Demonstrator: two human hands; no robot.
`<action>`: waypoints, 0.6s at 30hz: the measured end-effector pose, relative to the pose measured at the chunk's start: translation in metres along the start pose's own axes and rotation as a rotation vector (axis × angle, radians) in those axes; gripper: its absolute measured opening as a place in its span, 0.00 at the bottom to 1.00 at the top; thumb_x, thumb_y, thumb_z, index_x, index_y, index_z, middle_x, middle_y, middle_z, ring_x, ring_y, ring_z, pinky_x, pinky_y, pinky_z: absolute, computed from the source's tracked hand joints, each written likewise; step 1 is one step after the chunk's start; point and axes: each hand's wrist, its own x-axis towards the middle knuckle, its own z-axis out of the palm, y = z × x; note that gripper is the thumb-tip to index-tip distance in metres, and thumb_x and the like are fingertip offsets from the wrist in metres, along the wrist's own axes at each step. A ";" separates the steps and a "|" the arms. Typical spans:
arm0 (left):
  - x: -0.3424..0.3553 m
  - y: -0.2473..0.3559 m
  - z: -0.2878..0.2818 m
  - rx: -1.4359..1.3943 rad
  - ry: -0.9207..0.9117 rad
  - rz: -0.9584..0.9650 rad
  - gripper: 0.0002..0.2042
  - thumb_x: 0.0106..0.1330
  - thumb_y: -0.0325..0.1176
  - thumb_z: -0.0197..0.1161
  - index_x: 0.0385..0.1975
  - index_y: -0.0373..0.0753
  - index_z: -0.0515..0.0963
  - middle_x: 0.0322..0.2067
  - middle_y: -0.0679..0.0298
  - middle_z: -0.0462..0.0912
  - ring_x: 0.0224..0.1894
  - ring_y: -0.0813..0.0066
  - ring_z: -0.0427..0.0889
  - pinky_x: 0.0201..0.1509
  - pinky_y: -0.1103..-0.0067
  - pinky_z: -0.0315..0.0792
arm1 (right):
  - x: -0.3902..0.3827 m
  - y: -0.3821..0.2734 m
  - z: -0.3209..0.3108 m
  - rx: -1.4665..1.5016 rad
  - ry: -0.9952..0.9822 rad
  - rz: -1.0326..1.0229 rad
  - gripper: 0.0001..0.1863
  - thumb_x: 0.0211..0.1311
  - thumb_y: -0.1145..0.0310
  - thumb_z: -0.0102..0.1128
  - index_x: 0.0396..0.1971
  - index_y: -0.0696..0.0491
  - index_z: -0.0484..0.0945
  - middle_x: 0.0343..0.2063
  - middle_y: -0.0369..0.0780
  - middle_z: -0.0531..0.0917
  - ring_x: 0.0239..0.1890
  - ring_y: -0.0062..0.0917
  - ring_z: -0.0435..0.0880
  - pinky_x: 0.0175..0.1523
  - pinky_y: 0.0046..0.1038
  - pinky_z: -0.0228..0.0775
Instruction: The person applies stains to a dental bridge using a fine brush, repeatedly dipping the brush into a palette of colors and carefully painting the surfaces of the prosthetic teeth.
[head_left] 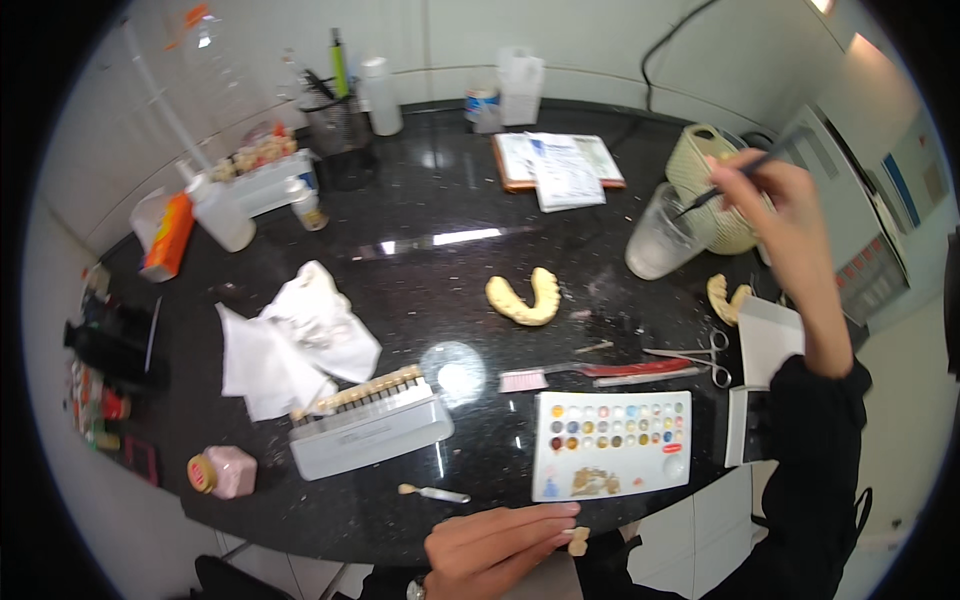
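My left hand [500,540] is at the table's near edge, its fingers pinching a small tooth-coloured dental piece [578,541]. At the upper right, my right hand [770,200] grips a thin dark-handled brush [735,183]. The brush's tip points down into the mouth of a clear cup [652,252] with cloudy contents. Between the hands lies a white paint palette [650,482], with rows of coloured wells and a brown smear on its near part. A single shade tab [440,495] rests to the left of it.
A shade guide [372,445] and crumpled white tissues [290,350] lie left. A horseshoe-shaped dental model [527,312] sits mid-table. A red-handled toothbrush [640,368] and a metal clamp [718,372] lie beyond the palette. A pink jar [232,472] stands near the left edge.
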 end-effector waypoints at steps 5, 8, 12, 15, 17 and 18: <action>-0.008 0.013 -0.025 -0.068 0.133 -0.035 0.05 0.53 0.20 0.63 0.30 0.29 0.80 0.31 0.55 0.83 0.29 0.72 0.82 0.32 0.83 0.74 | -0.022 -0.097 0.019 0.337 0.009 -0.080 0.11 0.60 0.65 0.56 0.29 0.58 0.78 0.23 0.35 0.79 0.25 0.13 0.75 0.32 0.15 0.64; -0.019 0.037 -0.053 -0.367 0.325 -0.306 0.05 0.58 0.24 0.62 0.33 0.30 0.80 0.36 0.51 0.80 0.27 0.77 0.79 0.24 0.87 0.71 | -0.023 -0.117 0.081 0.633 -0.407 0.027 0.10 0.60 0.66 0.56 0.31 0.59 0.78 0.25 0.36 0.80 0.30 0.15 0.79 0.36 0.16 0.67; -0.008 0.019 -0.089 -0.497 0.477 -0.340 0.06 0.56 0.26 0.63 0.32 0.34 0.79 0.51 0.37 0.69 0.18 0.79 0.78 0.17 0.89 0.71 | -0.015 -0.104 0.145 0.718 -0.597 0.178 0.10 0.61 0.66 0.55 0.33 0.59 0.78 0.29 0.39 0.82 0.33 0.18 0.81 0.39 0.19 0.70; -0.010 0.011 -0.108 -0.732 0.472 -0.324 0.08 0.56 0.23 0.62 0.36 0.34 0.78 0.55 0.40 0.66 0.21 0.79 0.78 0.20 0.88 0.73 | -0.011 -0.106 0.170 0.748 -0.637 0.253 0.11 0.61 0.67 0.54 0.34 0.59 0.78 0.29 0.39 0.83 0.33 0.18 0.81 0.40 0.19 0.70; -0.011 0.004 -0.112 -0.770 0.477 -0.358 0.09 0.57 0.23 0.61 0.38 0.34 0.78 0.57 0.41 0.65 0.21 0.79 0.78 0.21 0.88 0.72 | -0.011 -0.104 0.178 0.734 -0.656 0.271 0.11 0.61 0.67 0.53 0.35 0.59 0.78 0.29 0.40 0.83 0.33 0.18 0.80 0.40 0.20 0.70; -0.008 0.002 -0.111 -0.772 0.489 -0.391 0.09 0.57 0.23 0.61 0.38 0.34 0.78 0.57 0.41 0.64 0.22 0.79 0.78 0.21 0.88 0.72 | -0.011 -0.102 0.180 0.754 -0.664 0.285 0.11 0.60 0.67 0.54 0.35 0.59 0.78 0.28 0.39 0.83 0.32 0.16 0.79 0.39 0.19 0.69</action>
